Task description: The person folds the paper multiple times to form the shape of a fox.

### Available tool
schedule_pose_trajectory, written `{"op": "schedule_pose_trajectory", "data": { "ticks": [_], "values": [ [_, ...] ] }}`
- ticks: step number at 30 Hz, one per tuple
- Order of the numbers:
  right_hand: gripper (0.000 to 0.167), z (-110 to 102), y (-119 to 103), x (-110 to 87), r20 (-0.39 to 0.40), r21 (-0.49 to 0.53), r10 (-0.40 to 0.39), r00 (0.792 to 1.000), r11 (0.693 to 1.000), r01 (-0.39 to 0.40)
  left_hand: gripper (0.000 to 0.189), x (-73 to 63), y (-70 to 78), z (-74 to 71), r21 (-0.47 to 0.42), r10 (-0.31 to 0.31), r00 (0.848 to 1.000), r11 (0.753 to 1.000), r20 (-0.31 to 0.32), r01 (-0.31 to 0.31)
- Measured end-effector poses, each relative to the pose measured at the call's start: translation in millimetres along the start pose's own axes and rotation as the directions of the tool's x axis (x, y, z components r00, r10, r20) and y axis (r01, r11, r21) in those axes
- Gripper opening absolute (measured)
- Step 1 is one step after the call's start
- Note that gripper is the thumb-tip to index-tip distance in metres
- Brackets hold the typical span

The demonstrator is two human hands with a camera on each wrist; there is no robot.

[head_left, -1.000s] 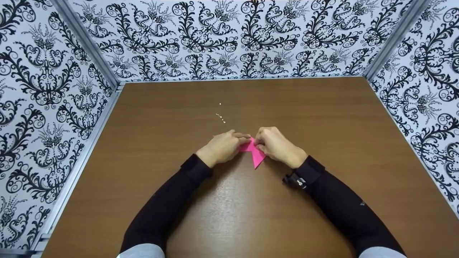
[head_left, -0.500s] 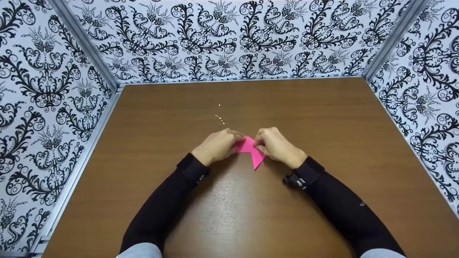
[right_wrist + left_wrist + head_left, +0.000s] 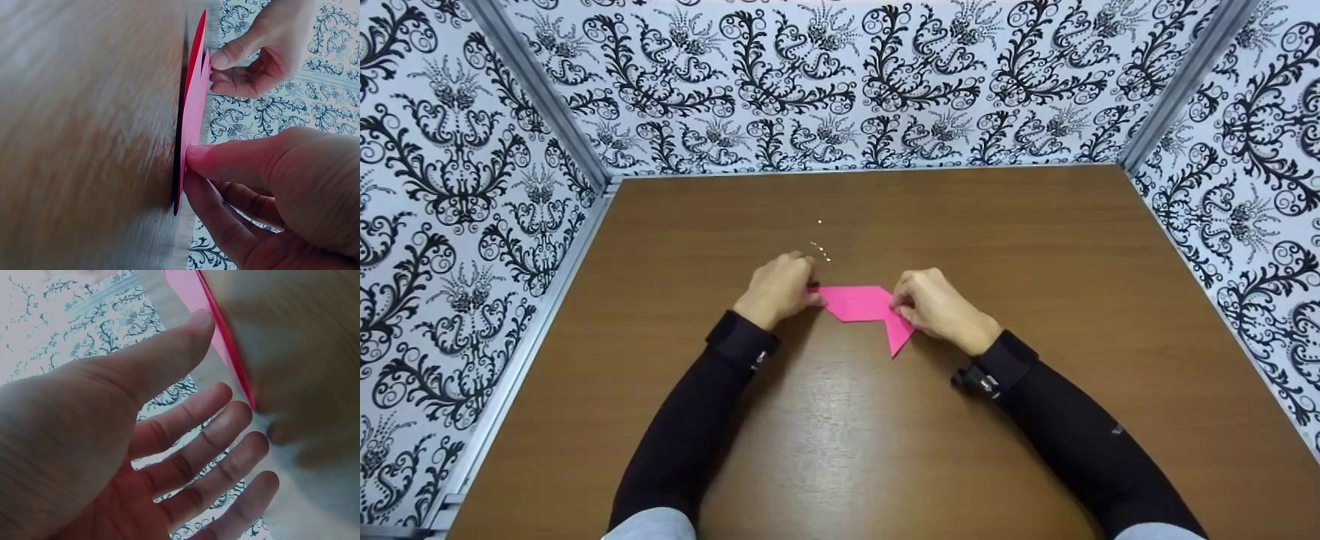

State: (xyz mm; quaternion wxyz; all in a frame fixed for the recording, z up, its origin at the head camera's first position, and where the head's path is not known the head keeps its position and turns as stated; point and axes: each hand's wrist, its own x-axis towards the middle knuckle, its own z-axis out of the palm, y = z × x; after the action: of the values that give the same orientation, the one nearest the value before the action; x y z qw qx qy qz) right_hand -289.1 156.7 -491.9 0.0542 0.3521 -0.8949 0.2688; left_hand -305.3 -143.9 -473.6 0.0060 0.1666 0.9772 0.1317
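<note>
A piece of folded pink paper [image 3: 855,304] lies low over the table, with a pointed flap hanging towards the near side at its right end. My right hand [image 3: 941,307] pinches that right end between thumb and index finger. At the left end is my left hand [image 3: 780,289], its thumb touching the paper. In the left wrist view the left fingers [image 3: 225,419] are spread and fairly straight, apart from the thumb, beside the pink edge [image 3: 225,337]. The right wrist view shows the paper [image 3: 194,107] edge-on, with slightly parted layers at its far end.
The brown wooden table [image 3: 840,435] has several tiny white specks [image 3: 821,250] behind the paper. Patterned black-and-white walls [image 3: 840,90] rise at the back and both sides, joined by grey metal corner posts [image 3: 547,90].
My left hand has slid leftward from the middle of the paper to its left end, uncovering the paper's left part. The right hand has stayed in place, still pinching.
</note>
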Motion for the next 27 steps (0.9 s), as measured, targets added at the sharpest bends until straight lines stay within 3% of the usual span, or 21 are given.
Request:
{"op": "schedule_pose_trajectory", "data": {
  "ticks": [16,27],
  "values": [
    [0.013,2.4,-0.8,-1.7,0.014,0.013,0.029,0.999,0.999,-0.029,0.029,1.2,-6.3,6.7,-0.067,-0.031,0.999,0.997,0.012,0.032],
    [0.014,1.3,0.0,1.1,0.001,-0.001,0.002,1.000,1.000,-0.002,0.017,1.8,-4.4,-0.9,-0.149,0.045,0.998,0.987,-0.053,-0.053]
  ]
}}
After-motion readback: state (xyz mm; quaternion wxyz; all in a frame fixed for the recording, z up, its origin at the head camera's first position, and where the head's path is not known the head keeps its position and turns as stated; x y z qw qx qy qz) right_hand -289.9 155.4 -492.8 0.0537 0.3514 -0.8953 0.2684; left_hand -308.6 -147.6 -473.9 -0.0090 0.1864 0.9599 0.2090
